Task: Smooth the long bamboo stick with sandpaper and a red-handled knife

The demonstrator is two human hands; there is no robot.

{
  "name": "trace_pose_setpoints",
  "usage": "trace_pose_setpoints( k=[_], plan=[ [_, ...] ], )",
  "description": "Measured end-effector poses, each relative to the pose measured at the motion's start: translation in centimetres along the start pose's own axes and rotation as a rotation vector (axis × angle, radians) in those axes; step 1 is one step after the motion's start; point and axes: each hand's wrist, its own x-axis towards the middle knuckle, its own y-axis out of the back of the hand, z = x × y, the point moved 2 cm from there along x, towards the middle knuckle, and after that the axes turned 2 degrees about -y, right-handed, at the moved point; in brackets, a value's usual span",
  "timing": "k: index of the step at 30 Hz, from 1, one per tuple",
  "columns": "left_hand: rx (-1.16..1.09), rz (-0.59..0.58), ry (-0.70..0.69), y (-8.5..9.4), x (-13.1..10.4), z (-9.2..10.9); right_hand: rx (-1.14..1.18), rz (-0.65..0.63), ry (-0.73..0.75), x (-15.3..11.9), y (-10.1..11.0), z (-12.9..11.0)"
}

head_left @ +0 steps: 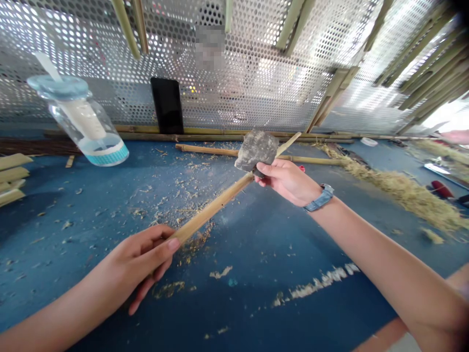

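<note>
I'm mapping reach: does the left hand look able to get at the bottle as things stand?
Probably: only scraps seem to lie between the left hand and the bottle, though that hand is holding a wooden strip.

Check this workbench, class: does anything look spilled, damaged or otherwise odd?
Yes. Loose shavings litter the blue table around the pale strip, looking untidy. Nearer the camera, a whitish streak breaks the blue surface; whether worn paint or residue, I can't tell.

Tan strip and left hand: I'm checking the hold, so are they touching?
Touching: in the head view, the left hand holds the tan strip by its near end, the thumb lying against it.
</note>
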Motion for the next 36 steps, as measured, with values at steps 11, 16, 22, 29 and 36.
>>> trace_pose_setpoints(
  k=[11,16,22,29,36],
  plan=[
    [-0.013,-0.01,0.005,0.0,-0.1,-0.2,-0.214,0.278,0.174,1.2,2.4,0.5],
    [-0.008,-0.005,0.005,-0.1,0.1,-0.1,-0.81,0.443,0.411,1.5,4.6,0.6],
    [-0.027,-0.011,0.009,0.0,-0.1,0.2,-1.328,0.094,0.669,1.3,2.9,2.1],
    [-0.033,-0.017,-0.007,0.0,-0.1,0.1,-1.266,-0.04,0.737,2.5,5.3,2.7],
    [-0.012,-0.035,-0.014,0.1,-0.1,-0.3,-1.25,-0.014,0.843,0.9,3.0,1.1]
  ],
)
